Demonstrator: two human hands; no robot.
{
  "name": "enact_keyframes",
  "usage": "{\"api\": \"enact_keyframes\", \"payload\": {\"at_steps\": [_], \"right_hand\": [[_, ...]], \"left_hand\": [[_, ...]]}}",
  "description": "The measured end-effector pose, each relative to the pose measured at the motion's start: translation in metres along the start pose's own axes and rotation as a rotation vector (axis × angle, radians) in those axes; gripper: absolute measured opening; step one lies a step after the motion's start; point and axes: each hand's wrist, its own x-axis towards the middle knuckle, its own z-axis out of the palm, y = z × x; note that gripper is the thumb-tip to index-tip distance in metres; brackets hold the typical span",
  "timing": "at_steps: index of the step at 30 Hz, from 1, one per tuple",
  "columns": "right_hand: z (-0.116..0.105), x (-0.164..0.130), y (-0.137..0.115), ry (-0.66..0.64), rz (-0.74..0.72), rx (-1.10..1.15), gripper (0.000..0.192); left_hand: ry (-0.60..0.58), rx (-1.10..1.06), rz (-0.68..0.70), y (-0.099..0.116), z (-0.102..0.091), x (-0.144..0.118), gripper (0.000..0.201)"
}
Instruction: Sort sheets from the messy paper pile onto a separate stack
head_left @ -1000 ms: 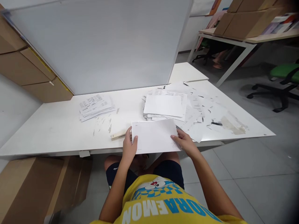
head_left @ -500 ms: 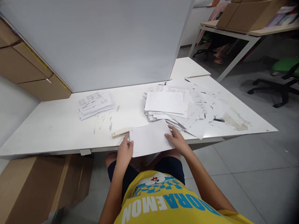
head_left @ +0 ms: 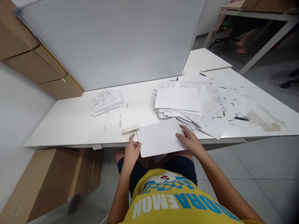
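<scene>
A small stack of white paper sheets lies tilted over the table's front edge, its upper side almost blank. My right hand grips its right edge, thumb on top and fingers partly hidden beneath. At the left edge, my left hand has its thumb against the paper, with the index finger raised off it. Just beyond that hand, a cream stapler rests on the table, its end close to the paper's upper left corner.
A thick, uneven pile of papers sits beyond my right hand, with loose sheets spread rightward. Farther left is a smaller printed pile. A whiteboard stands along the back of the white table. Cardboard boxes are below left.
The camera view has turned, so the table appears shifted right. Both hands stay at the paper's edges; my left index finger stands slightly more apart from the sheet.
</scene>
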Motion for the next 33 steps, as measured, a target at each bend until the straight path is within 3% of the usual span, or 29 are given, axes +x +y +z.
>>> {"api": "enact_keyframes", "payload": {"at_steps": [3,5,7,9,12,16,20,23,27,33], "right_hand": [[0.007,0.002,0.0,0.005,-0.014,0.049,0.056],[0.013,0.005,-0.002,-0.016,-0.027,0.068,0.055],[0.019,0.011,-0.006,-0.052,-0.039,0.08,0.056],[0.023,0.018,-0.01,-0.071,-0.045,0.074,0.057],[0.025,0.03,-0.013,-0.088,-0.057,0.036,0.057],[0.028,0.034,-0.009,-0.12,-0.08,-0.028,0.059],[0.037,0.029,0.001,-0.046,-0.116,-0.097,0.06],[0.043,0.027,0.007,0.014,-0.112,-0.197,0.061],[0.042,0.028,0.008,-0.035,-0.085,-0.226,0.066],[0.037,0.031,0.008,-0.135,-0.018,-0.048,0.068]], "left_hand": [[0.056,0.127,0.01,0.004,-0.007,-0.004,0.051],[0.162,0.222,0.05,0.012,-0.015,0.0,0.044],[0.279,0.282,0.18,0.023,-0.026,0.014,0.038],[0.319,0.3,0.384,0.036,-0.034,0.041,0.034],[0.192,0.352,0.533,0.052,-0.032,0.094,0.039],[0.014,0.512,0.405,0.061,-0.006,0.14,0.049],[-0.043,0.657,0.347,0.056,0.012,0.138,0.049],[-0.014,0.666,0.342,0.052,0.016,0.13,0.053],[-0.027,0.592,0.299,0.051,0.014,0.127,0.062],[-0.015,0.642,0.317,0.048,0.023,0.123,0.061]]}}
